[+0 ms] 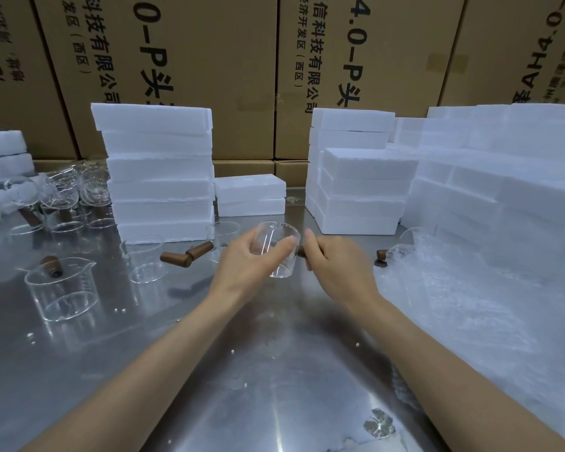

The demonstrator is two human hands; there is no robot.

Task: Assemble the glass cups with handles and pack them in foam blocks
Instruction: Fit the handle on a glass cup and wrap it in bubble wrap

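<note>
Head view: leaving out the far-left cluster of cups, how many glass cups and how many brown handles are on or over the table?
Glass cups: 5 (held cup in the left hand, front-left cup, middle cup, rear cup, right cup)
Brown handles: 5 (held handle in the right hand, lying pair, front-left handle, right handle)
Total: 10
</note>
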